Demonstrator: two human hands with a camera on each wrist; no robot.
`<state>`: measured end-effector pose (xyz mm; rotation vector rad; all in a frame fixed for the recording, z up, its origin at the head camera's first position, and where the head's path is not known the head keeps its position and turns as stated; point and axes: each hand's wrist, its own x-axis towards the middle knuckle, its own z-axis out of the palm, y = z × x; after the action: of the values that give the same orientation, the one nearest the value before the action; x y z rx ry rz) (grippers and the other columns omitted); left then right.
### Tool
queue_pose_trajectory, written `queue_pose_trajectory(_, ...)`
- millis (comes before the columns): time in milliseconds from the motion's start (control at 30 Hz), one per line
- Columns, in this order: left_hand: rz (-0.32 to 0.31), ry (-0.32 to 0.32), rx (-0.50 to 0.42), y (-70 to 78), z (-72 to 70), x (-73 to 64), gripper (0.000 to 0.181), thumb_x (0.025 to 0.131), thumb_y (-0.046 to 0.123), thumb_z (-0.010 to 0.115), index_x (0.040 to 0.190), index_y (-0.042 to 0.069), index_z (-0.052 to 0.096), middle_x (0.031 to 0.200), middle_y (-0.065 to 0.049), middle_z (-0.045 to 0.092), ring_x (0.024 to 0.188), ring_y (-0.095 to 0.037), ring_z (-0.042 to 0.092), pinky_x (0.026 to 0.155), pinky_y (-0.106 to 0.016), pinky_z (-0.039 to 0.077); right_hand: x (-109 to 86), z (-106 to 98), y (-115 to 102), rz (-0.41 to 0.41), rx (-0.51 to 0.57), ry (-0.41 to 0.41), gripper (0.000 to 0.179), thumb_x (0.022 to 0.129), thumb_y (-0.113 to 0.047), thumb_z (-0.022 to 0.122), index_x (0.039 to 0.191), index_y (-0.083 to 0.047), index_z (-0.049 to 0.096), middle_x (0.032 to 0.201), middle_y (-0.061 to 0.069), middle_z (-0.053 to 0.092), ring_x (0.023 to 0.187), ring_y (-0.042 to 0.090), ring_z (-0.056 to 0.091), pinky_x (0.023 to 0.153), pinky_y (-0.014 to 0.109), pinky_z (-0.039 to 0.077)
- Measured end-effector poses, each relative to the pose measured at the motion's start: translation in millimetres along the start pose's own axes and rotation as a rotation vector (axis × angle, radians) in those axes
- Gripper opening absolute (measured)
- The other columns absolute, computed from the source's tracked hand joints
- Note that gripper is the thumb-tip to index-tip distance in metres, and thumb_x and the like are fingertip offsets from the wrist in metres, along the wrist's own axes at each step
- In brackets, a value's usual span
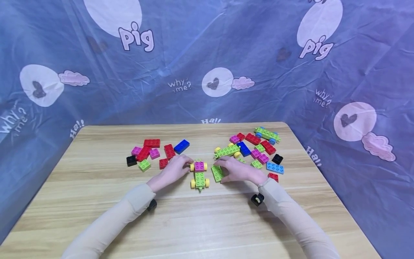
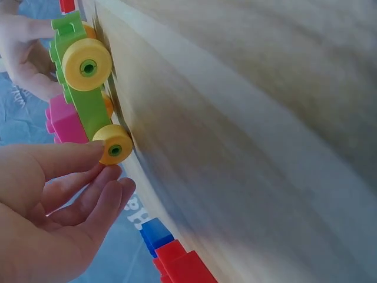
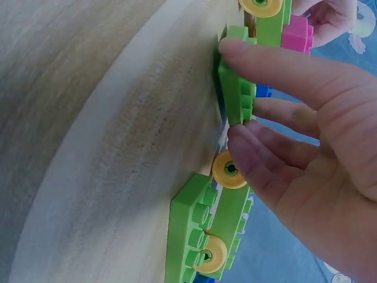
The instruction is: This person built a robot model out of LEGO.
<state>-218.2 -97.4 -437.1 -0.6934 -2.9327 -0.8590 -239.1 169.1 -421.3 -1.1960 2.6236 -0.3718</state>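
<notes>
A lime-green toy car base [image 1: 200,178] with yellow wheels stands upright on the table, a pink brick [image 1: 199,166] on its far end. My left hand [image 1: 174,169] is at its left side, thumb and fingertips pinching the far left yellow wheel [image 2: 121,154]. Just to the right, my right hand [image 1: 237,169] grips a lime-green studded brick [image 1: 216,174] between thumb and fingers, low over the tabletop. The right wrist view has this brick [image 3: 231,91] tilted, its studs toward the palm, with the car base beyond it.
Behind my right hand stands a second green car base [image 1: 228,151] with yellow wheels. Another with blue wheels [image 1: 267,134] is at the back right. Loose bricks lie at the right, including a light blue brick [image 1: 275,167]. More lie at the left around a red brick [image 1: 143,153].
</notes>
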Motion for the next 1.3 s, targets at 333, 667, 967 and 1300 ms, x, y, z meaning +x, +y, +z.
queue_pose_trajectory(333,0.02,-0.001,-0.006,-1.4,0.4,2.2,0.027,0.084,-0.001,0.072,0.111,-0.001,0.072,0.112,-0.017,0.073,0.108,-0.031,0.068,0.099,-0.043,0.055,-0.6,-10,-3,-0.045,-0.015,0.118,0.067,0.078,-0.028,0.083,0.133,0.002,0.057,0.129,0.018,0.061,0.117,0.03,0.061,0.102,0.044,0.053)
queue_pose_trajectory(667,0.033,-0.003,-0.022,-4.1,-2.8,3.9,0.024,0.084,0.0,0.072,0.108,-0.001,0.073,0.11,-0.018,0.074,0.105,-0.032,0.069,0.096,-0.043,0.056,6.8,-19,-12,-0.116,0.027,0.18,0.063,0.082,-0.03,0.081,0.133,-0.002,0.058,0.126,0.014,0.061,0.108,0.029,0.063,0.093,0.04,0.056)
queue_pose_trajectory(967,0.03,-0.006,-0.035,-5.0,-2.2,5.5,0.022,0.085,0.003,0.073,0.107,0.0,0.073,0.109,-0.016,0.075,0.104,-0.03,0.07,0.096,-0.042,0.056,17.0,-20,-22,-0.14,0.029,0.152,0.063,0.083,-0.036,0.078,0.134,-0.005,0.058,0.129,0.011,0.061,0.117,0.024,0.061,0.101,0.039,0.054)
queue_pose_trajectory(1300,0.017,-0.014,-0.042,-7.6,-0.3,6.7,0.022,0.085,0.004,0.073,0.107,0.001,0.074,0.107,-0.015,0.075,0.102,-0.029,0.07,0.094,-0.041,0.056,26.3,-15,-25,-0.179,0.038,0.164,0.062,0.084,-0.036,0.078,0.134,-0.005,0.058,0.13,0.01,0.061,0.119,0.022,0.06,0.104,0.037,0.052)
